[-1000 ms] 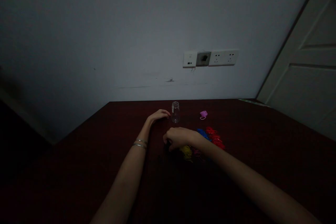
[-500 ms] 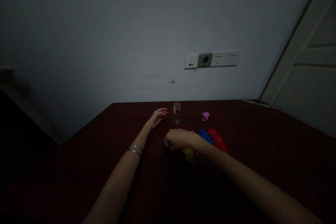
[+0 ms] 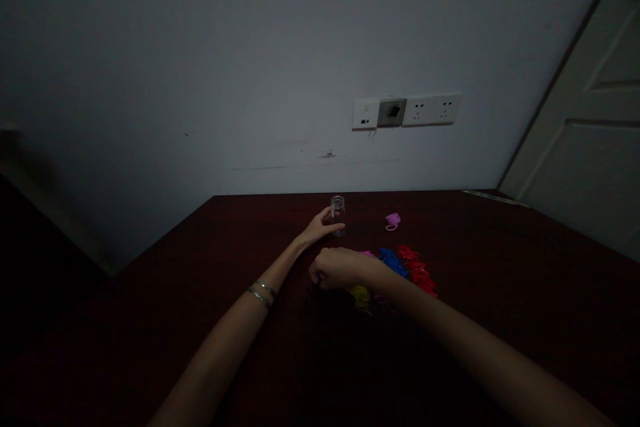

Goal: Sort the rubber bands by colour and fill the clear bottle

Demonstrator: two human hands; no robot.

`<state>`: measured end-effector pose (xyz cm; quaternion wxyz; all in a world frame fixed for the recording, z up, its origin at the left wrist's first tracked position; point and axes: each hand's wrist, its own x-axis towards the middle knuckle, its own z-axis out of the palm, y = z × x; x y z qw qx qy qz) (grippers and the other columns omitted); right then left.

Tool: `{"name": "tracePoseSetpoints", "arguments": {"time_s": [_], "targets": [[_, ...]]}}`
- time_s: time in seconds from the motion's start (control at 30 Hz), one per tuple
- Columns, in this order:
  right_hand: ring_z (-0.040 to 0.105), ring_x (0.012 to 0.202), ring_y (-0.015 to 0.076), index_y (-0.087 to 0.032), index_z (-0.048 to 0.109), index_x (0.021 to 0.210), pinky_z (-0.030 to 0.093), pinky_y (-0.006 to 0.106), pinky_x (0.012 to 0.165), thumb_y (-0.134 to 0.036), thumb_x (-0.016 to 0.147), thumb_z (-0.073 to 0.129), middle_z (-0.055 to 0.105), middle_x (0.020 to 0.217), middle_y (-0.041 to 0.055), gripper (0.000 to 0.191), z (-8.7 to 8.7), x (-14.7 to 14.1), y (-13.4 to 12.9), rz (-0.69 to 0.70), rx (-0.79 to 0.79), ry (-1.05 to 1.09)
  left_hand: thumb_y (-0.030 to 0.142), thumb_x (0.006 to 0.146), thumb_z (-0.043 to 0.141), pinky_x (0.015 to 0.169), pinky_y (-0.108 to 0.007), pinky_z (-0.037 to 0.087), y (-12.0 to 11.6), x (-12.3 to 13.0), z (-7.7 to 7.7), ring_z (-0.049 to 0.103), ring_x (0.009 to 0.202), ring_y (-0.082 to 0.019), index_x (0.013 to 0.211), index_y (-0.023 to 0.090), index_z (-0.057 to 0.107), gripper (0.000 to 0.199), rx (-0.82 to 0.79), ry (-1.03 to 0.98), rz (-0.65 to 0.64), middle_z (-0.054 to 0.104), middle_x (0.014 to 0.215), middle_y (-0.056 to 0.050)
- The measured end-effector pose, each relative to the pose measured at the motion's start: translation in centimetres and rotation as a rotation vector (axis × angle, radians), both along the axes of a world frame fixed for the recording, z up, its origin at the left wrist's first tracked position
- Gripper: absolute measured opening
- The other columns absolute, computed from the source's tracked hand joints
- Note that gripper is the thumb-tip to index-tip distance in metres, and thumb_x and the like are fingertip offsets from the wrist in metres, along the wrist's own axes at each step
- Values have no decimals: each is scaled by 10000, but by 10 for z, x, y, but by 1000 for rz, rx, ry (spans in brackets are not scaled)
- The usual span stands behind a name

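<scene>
An upright clear glass jar (image 3: 339, 207) stands near the back of the dark red table. My left hand (image 3: 321, 227) is around its left side, thumb across the front. My right hand (image 3: 337, 268) is closed low over the table, in front of the jar; what its fingers hold is too dark to make out. Beside and partly under my right wrist lie small piles: yellow (image 3: 361, 295), blue (image 3: 393, 261), red (image 3: 417, 270) and some pink pieces (image 3: 368, 253).
A pink object with a loop (image 3: 393, 219) lies right of the jar. The table (image 3: 240, 227) meets a wall with a row of sockets (image 3: 417, 112). A thin strip (image 3: 495, 198) lies at the back right edge, near a door (image 3: 600, 147).
My left hand has moved right and closed around the jar, which it did not touch before. My right hand has shifted slightly left, still closed.
</scene>
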<state>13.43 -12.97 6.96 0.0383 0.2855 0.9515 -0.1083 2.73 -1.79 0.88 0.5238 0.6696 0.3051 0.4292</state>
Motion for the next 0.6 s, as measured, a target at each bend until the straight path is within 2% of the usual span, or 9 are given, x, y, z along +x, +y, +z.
{"name": "tracePoseSetpoints", "arguments": {"time_s": [0.17,0.33,0.6], "targets": [[512,586,89,-217,668,873,289,182,475,-174,688,555,652,780,-13,221,2,1,1,22,-29,57,271,643,697,887,-317,404,0,-1,-3,537,1015,-192,1041,122,566,445,46,6,28,590,1090,-105],[490,560,79,-196,673,865,292,175,466,-175,694,573,635,736,-14,199,1,3,4,36,-88,134,288,601,726,866,-331,418,-3,-10,0,570,937,-193,1004,110,590,462,53,14,88,628,1005,-91],[526,595,89,-152,663,901,368,178,517,-185,713,592,617,712,7,204,-3,6,13,29,-309,289,293,554,752,813,-321,442,-12,-26,-1,592,855,-180,958,108,604,468,17,2,123,647,908,-72]]}}
